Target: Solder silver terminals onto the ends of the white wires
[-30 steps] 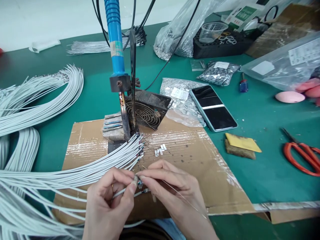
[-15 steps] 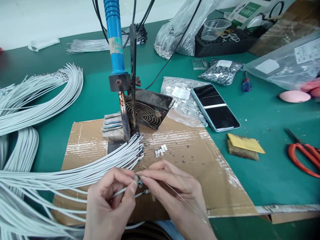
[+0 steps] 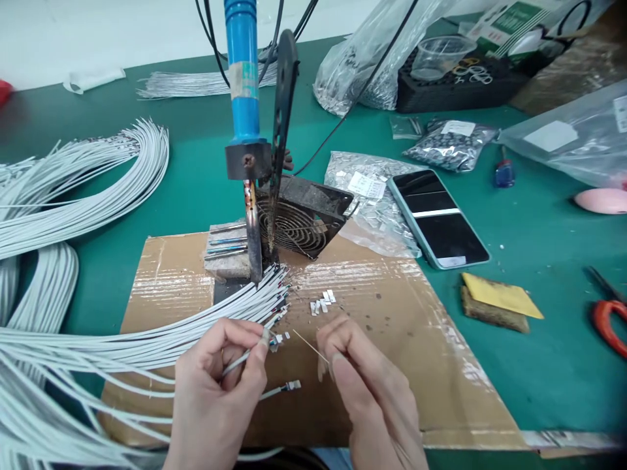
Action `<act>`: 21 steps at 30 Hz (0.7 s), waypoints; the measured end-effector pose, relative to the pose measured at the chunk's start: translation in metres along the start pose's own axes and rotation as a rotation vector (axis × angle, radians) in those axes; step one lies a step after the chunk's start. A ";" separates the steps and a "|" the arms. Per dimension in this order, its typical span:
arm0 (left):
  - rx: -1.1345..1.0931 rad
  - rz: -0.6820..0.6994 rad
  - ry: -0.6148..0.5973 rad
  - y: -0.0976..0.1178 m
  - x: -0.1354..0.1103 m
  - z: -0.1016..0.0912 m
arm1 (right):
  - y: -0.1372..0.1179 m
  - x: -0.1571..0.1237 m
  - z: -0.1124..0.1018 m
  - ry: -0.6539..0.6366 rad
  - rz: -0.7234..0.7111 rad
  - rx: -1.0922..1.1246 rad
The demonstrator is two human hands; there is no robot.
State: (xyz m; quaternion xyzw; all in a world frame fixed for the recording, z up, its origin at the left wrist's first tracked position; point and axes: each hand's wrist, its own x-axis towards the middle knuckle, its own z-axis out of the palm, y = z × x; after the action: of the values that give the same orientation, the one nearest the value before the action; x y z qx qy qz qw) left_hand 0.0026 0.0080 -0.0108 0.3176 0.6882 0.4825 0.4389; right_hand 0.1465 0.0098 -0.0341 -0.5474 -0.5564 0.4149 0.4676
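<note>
Between the thumb and fingers of my left hand (image 3: pixel 215 391) is a white cable (image 3: pixel 236 363), its end pointing right with small coloured wires at the tip. My right hand (image 3: pixel 372 385) is closed on a thin strand of solder wire (image 3: pixel 309 344), which sticks out to the upper left, apart from the cable end. Just below, another cable end with a small white-tipped piece (image 3: pixel 292 386) lies over the cardboard (image 3: pixel 416 378). Behind my left hand runs a bundle of white cables (image 3: pixel 161 346). A blue-handled soldering iron (image 3: pixel 243 104) stands upright, tip down at the bundle's ends.
Several small white pieces (image 3: pixel 323 303) lie on the cardboard. A dusty fan (image 3: pixel 294 225) sits behind the iron. To the right are a phone (image 3: pixel 441 219), a yellow sponge (image 3: pixel 502 297) and red-handled scissors (image 3: pixel 607 326). Coiled cables (image 3: pixel 142 176) lie left.
My right hand has moved right, away from my left hand, with the solder wire in it. My left hand keeps hold of the cable. The whole view has shifted slightly.
</note>
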 end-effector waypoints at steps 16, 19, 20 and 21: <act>0.054 0.062 -0.103 -0.008 0.021 -0.008 | -0.010 0.012 0.018 0.075 -0.017 0.058; 0.043 0.066 -0.052 -0.004 0.020 -0.003 | -0.010 0.014 0.019 0.075 -0.006 0.064; 0.036 0.065 -0.023 -0.002 0.020 -0.001 | -0.010 0.015 0.020 0.073 0.000 0.064; 0.034 0.061 0.008 0.000 0.019 0.002 | -0.010 0.015 0.020 0.069 0.006 0.066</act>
State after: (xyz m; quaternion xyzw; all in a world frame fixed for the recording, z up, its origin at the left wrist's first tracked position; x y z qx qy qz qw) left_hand -0.0035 0.0249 -0.0169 0.3439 0.6881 0.4852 0.4158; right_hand 0.1254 0.0253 -0.0279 -0.5475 -0.5241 0.4153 0.5031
